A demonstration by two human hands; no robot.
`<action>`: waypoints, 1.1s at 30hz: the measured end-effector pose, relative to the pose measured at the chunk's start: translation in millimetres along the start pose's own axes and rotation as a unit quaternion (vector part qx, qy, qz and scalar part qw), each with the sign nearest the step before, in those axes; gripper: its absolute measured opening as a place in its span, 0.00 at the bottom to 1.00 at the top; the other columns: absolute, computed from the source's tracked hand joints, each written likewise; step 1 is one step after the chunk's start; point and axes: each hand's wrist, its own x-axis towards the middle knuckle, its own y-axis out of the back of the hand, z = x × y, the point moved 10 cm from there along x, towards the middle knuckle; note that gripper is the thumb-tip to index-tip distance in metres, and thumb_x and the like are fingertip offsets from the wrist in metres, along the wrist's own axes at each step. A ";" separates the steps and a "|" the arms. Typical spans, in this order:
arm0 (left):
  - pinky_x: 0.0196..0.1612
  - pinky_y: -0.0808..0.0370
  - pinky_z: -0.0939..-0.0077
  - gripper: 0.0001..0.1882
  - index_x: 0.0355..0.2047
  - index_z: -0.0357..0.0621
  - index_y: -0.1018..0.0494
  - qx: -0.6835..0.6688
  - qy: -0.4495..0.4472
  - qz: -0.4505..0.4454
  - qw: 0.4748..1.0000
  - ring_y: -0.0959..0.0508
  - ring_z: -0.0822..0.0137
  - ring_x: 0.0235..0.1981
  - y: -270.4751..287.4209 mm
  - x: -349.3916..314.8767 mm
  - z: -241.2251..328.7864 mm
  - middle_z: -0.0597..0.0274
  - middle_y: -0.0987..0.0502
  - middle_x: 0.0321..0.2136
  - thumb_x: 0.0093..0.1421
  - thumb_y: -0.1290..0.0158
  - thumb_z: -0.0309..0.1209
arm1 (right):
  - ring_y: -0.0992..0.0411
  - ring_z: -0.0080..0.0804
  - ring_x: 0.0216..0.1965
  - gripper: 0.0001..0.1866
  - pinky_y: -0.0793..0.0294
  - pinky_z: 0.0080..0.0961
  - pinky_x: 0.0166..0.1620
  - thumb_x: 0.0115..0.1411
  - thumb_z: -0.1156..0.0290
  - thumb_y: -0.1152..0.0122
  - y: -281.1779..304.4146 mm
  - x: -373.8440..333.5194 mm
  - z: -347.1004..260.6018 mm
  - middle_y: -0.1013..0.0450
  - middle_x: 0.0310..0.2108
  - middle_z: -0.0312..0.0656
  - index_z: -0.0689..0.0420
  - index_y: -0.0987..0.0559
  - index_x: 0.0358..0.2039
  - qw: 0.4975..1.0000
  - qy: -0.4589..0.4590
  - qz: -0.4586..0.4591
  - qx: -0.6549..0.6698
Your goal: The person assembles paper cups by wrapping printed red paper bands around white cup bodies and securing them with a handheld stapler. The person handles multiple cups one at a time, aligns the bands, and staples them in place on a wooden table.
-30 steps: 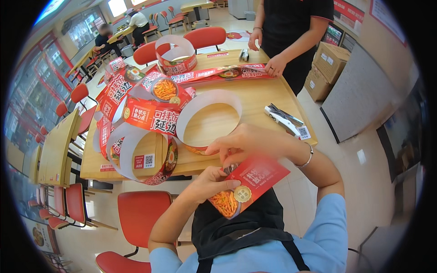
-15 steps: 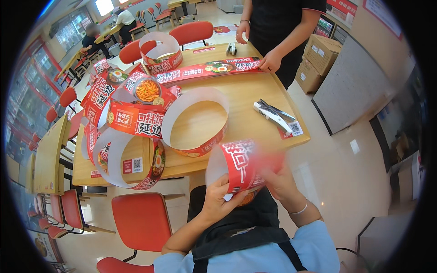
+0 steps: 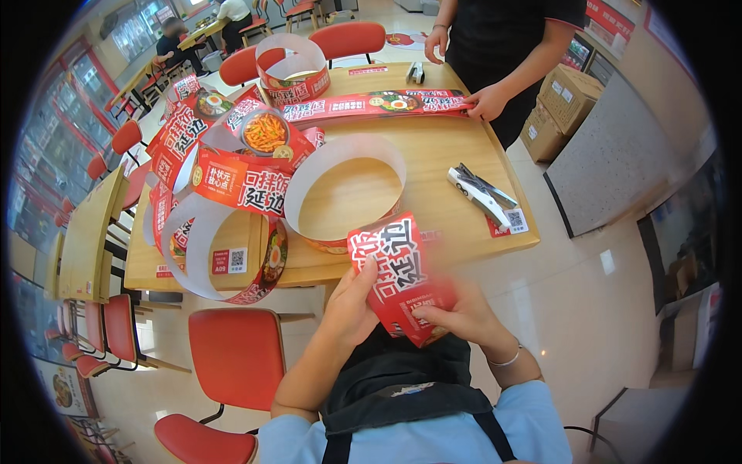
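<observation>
A red printed paper band [image 3: 396, 251] is held above my lap, close to the table's near edge, bent or folded rather than round. My left hand [image 3: 349, 305] grips its left edge, thumb on the printed face. At its lower right, my right hand [image 3: 464, 313] pinches it with the thumb in front; those fingers are partly blurred. Just beyond stands a round paper ring [image 3: 309, 174], white inside and red outside. Left of it lies a heap of similar red bands [image 3: 239, 182]. A white stapler [image 3: 481, 197] rests on the right side of the table.
Across the wooden table [image 3: 440, 147], a person's hand [image 3: 488, 100] touches a stack of flat red strips [image 3: 371, 104]. A second stapler [image 3: 416, 73] lies near the far edge. A red chair [image 3: 236, 352] stands at my left; cardboard boxes [image 3: 568, 97] are stacked at the right.
The band in my hands has gone from a rounded loop to a flatter, tilted shape with more of its printed face showing. My left hand has shifted slightly left and up.
</observation>
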 end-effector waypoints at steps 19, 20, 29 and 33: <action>0.57 0.32 0.71 0.19 0.58 0.38 0.37 0.041 -0.103 0.022 0.994 0.28 0.69 0.53 2.8 19.9 6.3 0.59 0.28 0.52 0.70 0.60 0.31 | 0.27 0.23 0.34 0.12 0.29 0.21 0.38 0.56 0.76 0.35 30.3 26.6 -2.8 0.24 0.35 0.41 0.63 0.24 0.40 0.982 0.077 0.172 -0.012; 0.56 0.31 0.69 0.19 0.58 0.38 0.38 0.046 -0.112 0.028 0.992 0.27 0.68 0.53 5.3 21.5 9.5 0.59 0.28 0.52 0.70 0.60 0.31 | 0.28 0.24 0.33 0.11 0.30 0.21 0.36 0.55 0.76 0.35 32.3 26.6 -11.2 0.25 0.33 0.40 0.63 0.24 0.39 0.972 0.129 0.181 -0.074; 0.54 0.28 0.66 0.18 0.58 0.39 0.37 0.054 -0.115 0.031 0.991 0.25 0.65 0.51 10.2 32.2 17.4 0.58 0.27 0.52 0.70 0.62 0.31 | 0.31 0.24 0.30 0.07 0.34 0.21 0.31 0.49 0.78 0.30 50.1 24.7 -17.7 0.29 0.24 0.36 0.60 0.23 0.25 0.965 0.141 0.205 -0.082; 0.55 0.30 0.70 0.19 0.58 0.38 0.38 0.056 -0.100 0.021 0.993 0.27 0.69 0.52 0.8 34.6 12.9 0.58 0.27 0.52 0.70 0.61 0.32 | 0.30 0.28 0.31 0.10 0.31 0.22 0.34 0.46 0.78 0.28 48.0 30.1 -35.1 0.28 0.29 0.39 0.59 0.24 0.24 0.934 0.212 0.247 -0.149</action>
